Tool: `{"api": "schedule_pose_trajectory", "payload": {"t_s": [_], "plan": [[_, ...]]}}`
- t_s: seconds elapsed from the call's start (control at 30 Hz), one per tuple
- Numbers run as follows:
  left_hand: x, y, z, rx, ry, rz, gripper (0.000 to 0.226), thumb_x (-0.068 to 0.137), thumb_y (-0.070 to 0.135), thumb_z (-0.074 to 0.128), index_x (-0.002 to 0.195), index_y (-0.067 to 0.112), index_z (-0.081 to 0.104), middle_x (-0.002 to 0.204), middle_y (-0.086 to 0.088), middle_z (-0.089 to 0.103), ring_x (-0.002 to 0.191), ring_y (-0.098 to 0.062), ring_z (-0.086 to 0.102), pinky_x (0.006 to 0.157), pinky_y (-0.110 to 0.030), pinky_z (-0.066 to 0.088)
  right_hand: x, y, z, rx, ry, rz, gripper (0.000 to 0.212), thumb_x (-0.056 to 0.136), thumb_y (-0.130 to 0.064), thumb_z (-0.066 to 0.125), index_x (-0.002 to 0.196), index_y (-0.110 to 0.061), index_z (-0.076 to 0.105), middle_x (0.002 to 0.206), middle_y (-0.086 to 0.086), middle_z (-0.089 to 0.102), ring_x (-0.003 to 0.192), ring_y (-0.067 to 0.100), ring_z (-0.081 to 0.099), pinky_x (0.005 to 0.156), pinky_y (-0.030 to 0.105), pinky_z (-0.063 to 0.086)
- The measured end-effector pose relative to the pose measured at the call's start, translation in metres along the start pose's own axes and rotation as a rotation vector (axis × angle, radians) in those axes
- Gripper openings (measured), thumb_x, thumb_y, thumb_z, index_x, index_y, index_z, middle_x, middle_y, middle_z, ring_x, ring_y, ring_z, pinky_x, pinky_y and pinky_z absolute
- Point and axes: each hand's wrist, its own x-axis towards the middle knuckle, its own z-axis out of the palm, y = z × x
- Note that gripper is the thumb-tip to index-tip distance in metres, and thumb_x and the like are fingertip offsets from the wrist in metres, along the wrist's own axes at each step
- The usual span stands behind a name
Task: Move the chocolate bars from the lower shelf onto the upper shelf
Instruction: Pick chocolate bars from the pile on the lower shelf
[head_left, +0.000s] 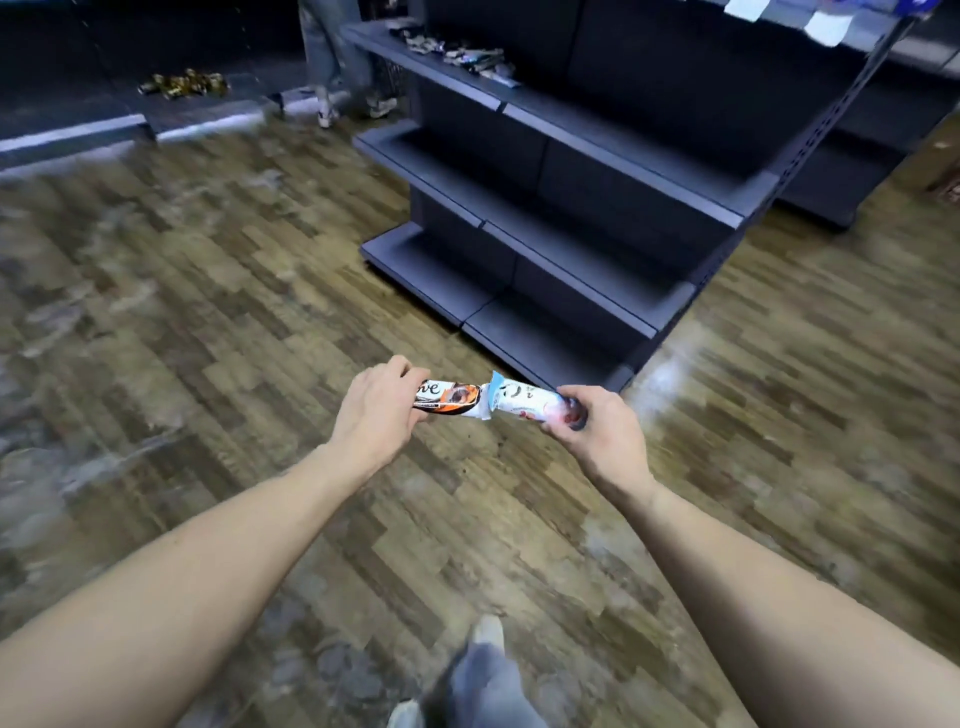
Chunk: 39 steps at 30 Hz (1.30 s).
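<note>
1. Nearest me, grey trouser legs and pale shoes (488, 631) stand on the blurred wood-plank floor (208, 291).
2. My left hand (376, 410) has its fingers curled round a brown, orange and white wrapped chocolate bar (452, 404); I can read the letters "ve".
3. My right hand (597, 426) grips a pale blue and white wrapped chocolate bar (524, 402); its print is unreadable. The bars' inner ends meet.
4. Beyond, a dark grey metal shelving unit (571, 218) carries a scatter of wrapped bars (467, 54) on an upper shelf.
5. Far left, gold-wrapped packets (182, 83) lie on a dark low shelf (72, 127).
</note>
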Motion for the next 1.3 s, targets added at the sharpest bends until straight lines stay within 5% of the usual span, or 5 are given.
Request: {"api": "schedule_pose_trajectory", "payload": {"t_s": [0.13,0.23,0.43,0.8,1.3], "plan": [[0.084,-0.023,0.001,0.032,0.023,0.033,0.046,0.069,0.026,0.083,0.11,0.017,0.064,0.101,-0.005,0.058,0.086,-0.028,0.058,0.084,-0.039,0.043,0.085,0.001,0.007,-0.009,0.014,-0.005,0.039,0.078,-0.04,0.074,0.114,-0.03,0.066,0.109,-0.014,0.066,0.103,0.01,0.057,0.083,0.034,0.05],[0.153,-0.035,0.008,0.047,0.007,0.03,0.046,0.072,0.028,0.08,0.114,0.016,0.063,0.106,-0.006,0.058,0.095,-0.028,0.059,0.097,-0.041,0.034,0.152,0.005,0.014,-0.003,0.027,-0.012,0.041,0.08,-0.041,0.073,0.119,-0.031,0.064,0.114,-0.016,0.064,0.107,0.009,0.053,0.084,0.031,0.046],[0.276,-0.062,0.025,0.047,-0.077,-0.003,0.048,0.076,0.031,0.077,0.12,0.017,0.062,0.111,-0.005,0.057,0.107,-0.025,0.057,0.109,-0.04,0.021,0.279,0.018,0.028,0.033,0.001,0.0,0.045,0.082,-0.046,0.07,0.123,-0.029,0.063,0.116,-0.014,0.061,0.101,0.005,0.052,0.079,0.025,0.038],[0.459,-0.1,0.024,0.139,-0.067,0.083,0.047,0.083,0.037,0.07,0.126,0.027,0.056,0.116,0.003,0.054,0.101,-0.02,0.056,0.11,-0.035,0.028,0.459,0.013,0.031,-0.032,0.001,0.052,0.04,0.086,-0.042,0.066,0.124,-0.032,0.059,0.116,-0.017,0.058,0.108,0.006,0.047,0.077,0.027,0.037],[0.741,-0.15,-0.036,0.146,0.091,0.506,0.047,0.082,0.035,0.07,0.125,0.023,0.057,0.114,0.001,0.055,0.102,-0.021,0.057,0.109,-0.04,0.03,0.664,-0.054,-0.015,-0.103,0.419,0.107,0.022,0.089,-0.034,0.063,0.11,-0.028,0.062,0.106,-0.015,0.058,0.106,0.009,0.051,0.077,0.026,0.042]]}}
